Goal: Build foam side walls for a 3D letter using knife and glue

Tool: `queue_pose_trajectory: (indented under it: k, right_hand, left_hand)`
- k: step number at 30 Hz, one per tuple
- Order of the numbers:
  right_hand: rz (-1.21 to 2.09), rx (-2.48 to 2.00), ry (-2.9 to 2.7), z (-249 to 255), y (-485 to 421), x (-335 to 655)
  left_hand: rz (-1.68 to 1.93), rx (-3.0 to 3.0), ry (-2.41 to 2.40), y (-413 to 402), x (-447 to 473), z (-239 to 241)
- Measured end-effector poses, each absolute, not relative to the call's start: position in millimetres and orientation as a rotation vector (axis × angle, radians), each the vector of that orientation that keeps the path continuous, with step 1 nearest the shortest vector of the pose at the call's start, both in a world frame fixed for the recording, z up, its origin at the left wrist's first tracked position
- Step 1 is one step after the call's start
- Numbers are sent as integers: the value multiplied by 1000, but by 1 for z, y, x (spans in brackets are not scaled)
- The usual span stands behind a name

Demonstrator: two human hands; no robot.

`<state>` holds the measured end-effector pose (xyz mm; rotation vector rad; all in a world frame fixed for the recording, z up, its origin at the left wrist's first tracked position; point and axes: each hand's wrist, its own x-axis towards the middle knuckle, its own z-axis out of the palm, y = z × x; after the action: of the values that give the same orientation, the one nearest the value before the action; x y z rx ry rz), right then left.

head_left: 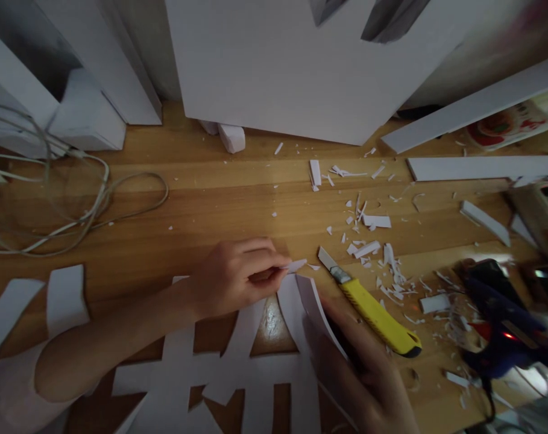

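Observation:
My left hand (235,274) is closed in a pinch on a small white foam scrap (297,264) at the tip of a curved white strip (316,310). My right hand (362,374) is lower right, blurred and dark, its fingers curled along that curved strip at the edge of a large white cut-out shape (237,374) lying on the wooden table (210,205). A yellow utility knife (373,310) with its blade out lies on the table just right of both hands, untouched.
White foam scraps (368,241) are scattered right of centre. A blue glue gun (500,328) lies at far right. A white cable (75,205) loops at left. White boards (301,66) and strips (477,166) stand along the back. More cut pieces (66,295) lie at lower left.

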<state>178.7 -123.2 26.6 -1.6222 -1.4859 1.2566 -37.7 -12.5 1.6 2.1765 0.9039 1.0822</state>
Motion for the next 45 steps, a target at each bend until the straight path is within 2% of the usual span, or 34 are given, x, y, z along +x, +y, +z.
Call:
queue_pose_trajectory:
  k: [18,30,45]
  right_hand:
    - [1323,-1745,-1409,26,-129,183]
    - [1305,-1568,-1523,25,-120,182]
    - [1447,-1547,-1476,30,-115,182]
  left_hand:
    - [989,2131,840,-14,-39,4]
    - [948,2183,846,-14,-39,9]
    - [868,2206,850,-17,-39,11]
